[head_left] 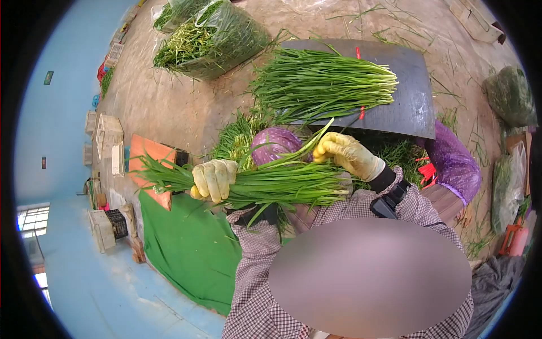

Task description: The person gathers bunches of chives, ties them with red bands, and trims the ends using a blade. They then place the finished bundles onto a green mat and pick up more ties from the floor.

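Observation:
My left hand (214, 179), in a pale yellow-stained glove, is wrapped round a bunch of long green chives (288, 185). Their leafy tips stick out to the left of the fist, and the pale stem ends point right. Just above the stem side, my gloved right hand (351, 155) has its fingers pinched on a few loose chive blades (323, 137) that stand up from the bunch. Beyond the hands, a thick pile of chives (327, 82) lies on a dark board (415, 73), with red ties (362, 112) showing at its edges.
Purple-covered knees (275, 146) sit close beneath the bunch. More chives (234, 138) lie left of them. A clear bag of greens (214, 45) stands at the far left, another bag (510, 96) at right. A green cloth (186, 248) and orange board (149, 164) lie at left.

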The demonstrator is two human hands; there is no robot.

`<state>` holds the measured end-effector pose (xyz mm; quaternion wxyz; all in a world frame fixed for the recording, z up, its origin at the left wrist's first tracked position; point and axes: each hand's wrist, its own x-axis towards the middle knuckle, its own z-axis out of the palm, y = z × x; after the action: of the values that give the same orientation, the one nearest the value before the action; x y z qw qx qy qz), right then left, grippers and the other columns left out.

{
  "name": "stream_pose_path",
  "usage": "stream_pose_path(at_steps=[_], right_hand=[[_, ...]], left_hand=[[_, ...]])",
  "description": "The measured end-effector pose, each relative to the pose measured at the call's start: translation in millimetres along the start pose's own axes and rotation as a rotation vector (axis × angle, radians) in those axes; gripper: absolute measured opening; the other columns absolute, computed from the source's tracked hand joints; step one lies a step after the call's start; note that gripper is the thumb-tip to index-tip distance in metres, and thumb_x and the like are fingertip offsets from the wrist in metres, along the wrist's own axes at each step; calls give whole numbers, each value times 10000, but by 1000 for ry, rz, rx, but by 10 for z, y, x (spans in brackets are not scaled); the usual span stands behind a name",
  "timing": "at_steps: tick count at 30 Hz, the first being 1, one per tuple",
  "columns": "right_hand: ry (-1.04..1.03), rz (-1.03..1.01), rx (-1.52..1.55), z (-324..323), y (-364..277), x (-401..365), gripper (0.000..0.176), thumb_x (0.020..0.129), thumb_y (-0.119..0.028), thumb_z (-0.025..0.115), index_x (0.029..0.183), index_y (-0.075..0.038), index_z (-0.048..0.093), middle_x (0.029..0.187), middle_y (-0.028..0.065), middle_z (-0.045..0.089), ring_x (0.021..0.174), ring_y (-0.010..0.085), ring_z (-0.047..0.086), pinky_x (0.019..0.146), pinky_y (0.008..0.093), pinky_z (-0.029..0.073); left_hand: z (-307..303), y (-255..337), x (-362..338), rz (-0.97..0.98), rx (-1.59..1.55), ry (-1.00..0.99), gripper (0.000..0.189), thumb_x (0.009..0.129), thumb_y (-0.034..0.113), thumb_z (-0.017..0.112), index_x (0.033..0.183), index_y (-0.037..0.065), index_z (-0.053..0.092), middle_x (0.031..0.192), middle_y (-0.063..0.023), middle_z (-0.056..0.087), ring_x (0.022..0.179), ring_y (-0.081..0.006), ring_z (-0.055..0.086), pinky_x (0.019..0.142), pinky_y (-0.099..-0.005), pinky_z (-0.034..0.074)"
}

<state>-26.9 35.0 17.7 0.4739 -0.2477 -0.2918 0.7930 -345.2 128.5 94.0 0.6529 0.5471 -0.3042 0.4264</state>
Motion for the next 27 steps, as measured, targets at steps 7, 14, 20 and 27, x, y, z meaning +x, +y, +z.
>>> stream_pose_path(at_steps=[7,14,20,27], right_hand=[[69,127,-769,250,-71,2,292,1008,-296,587,1028,-25,693,919,63,676,855,169,641,799,320,522],[72,-367,-784,804,-361,60,230,953,-260,649,952,-31,676,858,86,650,827,222,644,752,361,501],[42,-587,-138,468,-949,-422,273,1022,-266,576,1144,-24,612,975,59,626,850,205,590,856,388,503],[217,-205,-1702,-633,-317,-641,367,947,-437,628,1119,-125,715,924,94,641,903,283,636,828,387,516]], left_hand=[[6,-70,103,-45,-42,-108,218,1038,328,525,1065,130,612,838,-4,719,753,-135,675,711,-318,456],[283,-81,377,-188,82,31,212,1008,329,585,1039,123,622,797,8,705,683,-130,650,690,-306,419],[516,-96,-116,80,176,513,212,1007,339,605,989,128,591,758,29,647,657,-113,598,739,-319,423],[210,-37,-532,203,-32,257,194,1050,282,540,1011,110,620,741,0,665,673,-115,639,929,-359,466]])
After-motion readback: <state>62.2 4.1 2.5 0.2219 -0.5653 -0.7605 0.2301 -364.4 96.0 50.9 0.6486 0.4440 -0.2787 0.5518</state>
